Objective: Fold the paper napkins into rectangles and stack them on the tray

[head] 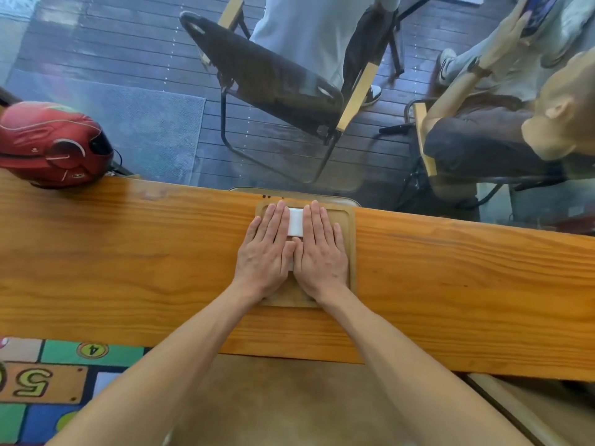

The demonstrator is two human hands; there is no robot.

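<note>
White folded paper napkins [295,222], rectangular, lying flat inside wooden tray [351,239] on worktop [128,246]; mostly covered, only a narrow strip showing between flat-pressed hands.

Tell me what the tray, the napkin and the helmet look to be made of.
Tray: seemingly wood, matte olive-brown, faint grain. Napkin: soft white paper, folded, pressed under both hands. Helmet: likely hard plastic, glossy red with highlights.
</note>
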